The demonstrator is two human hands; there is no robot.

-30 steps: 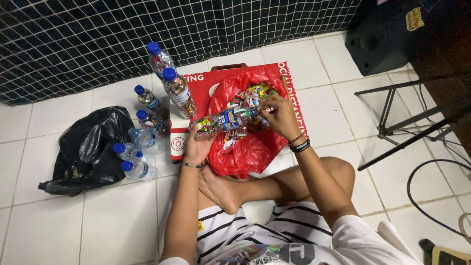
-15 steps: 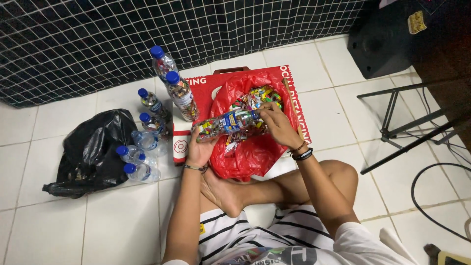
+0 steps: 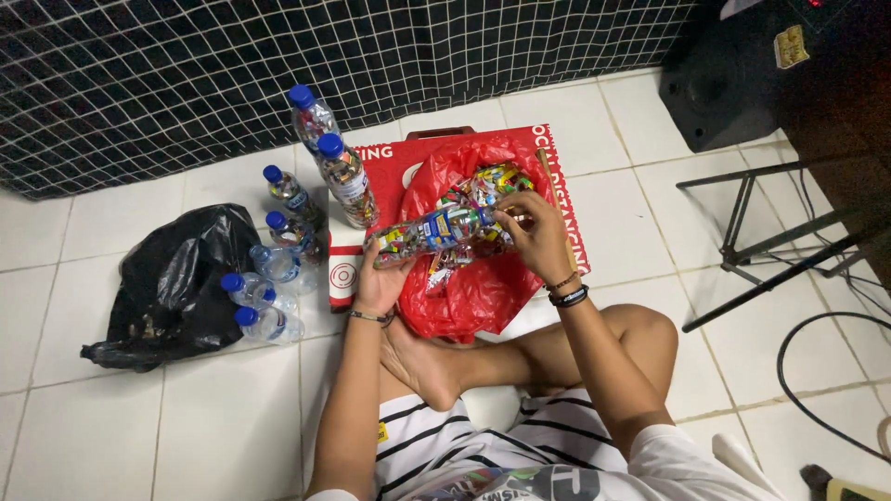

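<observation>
The person wore a white T-shirt with a printed design on the chest, and black-and-white striped shorts bearing a small yellow tag. The arms and feet were bare. The left hand [image 3: 382, 283] had a thin bracelet at the wrist; the right hand [image 3: 536, 237] had a beaded band beside a black one.

A floor of white square tiles [image 3: 111, 436] meets a wall of small black tiles with white grout [image 3: 186, 65]. At the upper right stand a dark speaker [image 3: 719, 83] and a black metal stand [image 3: 770, 246], with a black cable [image 3: 826, 371] looping across the floor.
</observation>
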